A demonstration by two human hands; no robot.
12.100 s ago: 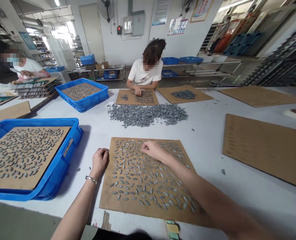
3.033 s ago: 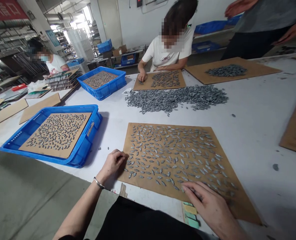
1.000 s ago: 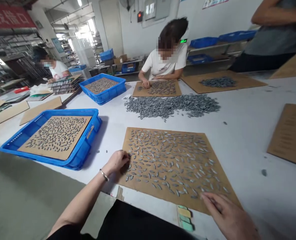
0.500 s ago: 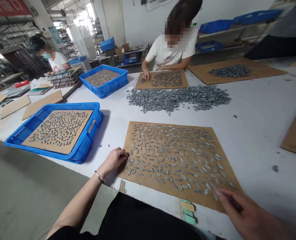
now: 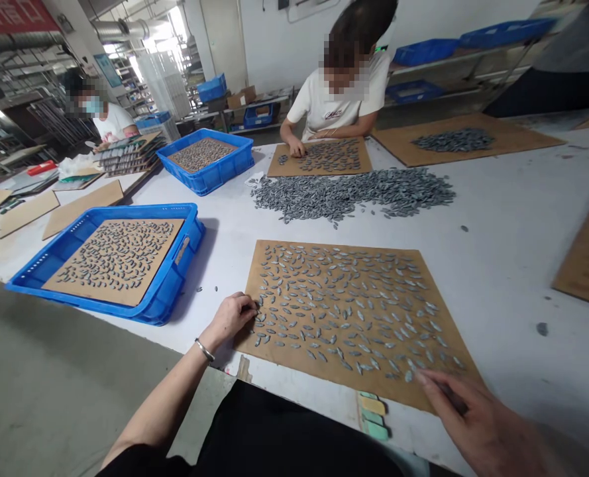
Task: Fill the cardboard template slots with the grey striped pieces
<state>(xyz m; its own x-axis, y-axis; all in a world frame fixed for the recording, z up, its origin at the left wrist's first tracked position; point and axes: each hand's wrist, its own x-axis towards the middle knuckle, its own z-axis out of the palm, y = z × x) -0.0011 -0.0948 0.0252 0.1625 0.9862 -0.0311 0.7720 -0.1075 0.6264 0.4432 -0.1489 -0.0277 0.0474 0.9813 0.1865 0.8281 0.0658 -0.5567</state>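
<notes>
A brown board [image 5: 319, 371] lies in front of me on the white table, covered with rows of small grey-green leaf-shaped pieces [image 5: 334, 339]. At its left edge is my left hand [image 5: 232, 319], a silver bangle on the wrist. Its fingers are bent and pressed together beside the outermost pieces; what they pinch, if anything, is hidden. My right hand [image 5: 478, 414] hovers over the lower right corner of the board. Thumb and forefinger come together close to a piece there, and something dark shows inside the curled fingers, too blurred to name.
Beyond the board spreads a heap of loose grey pieces [image 5: 354, 192]. Blue crates [image 5: 172, 291] holding filled boards stand at left. A co-worker [image 5: 334, 99] works across the table at another board [image 5: 279, 169]. Green and yellow blocks [image 5: 374, 405] sit at the near edge.
My right hand has shifted slightly left and up over the board's corner. My left fingers have slid a little along the left edge. The co-worker's hand has moved right.
</notes>
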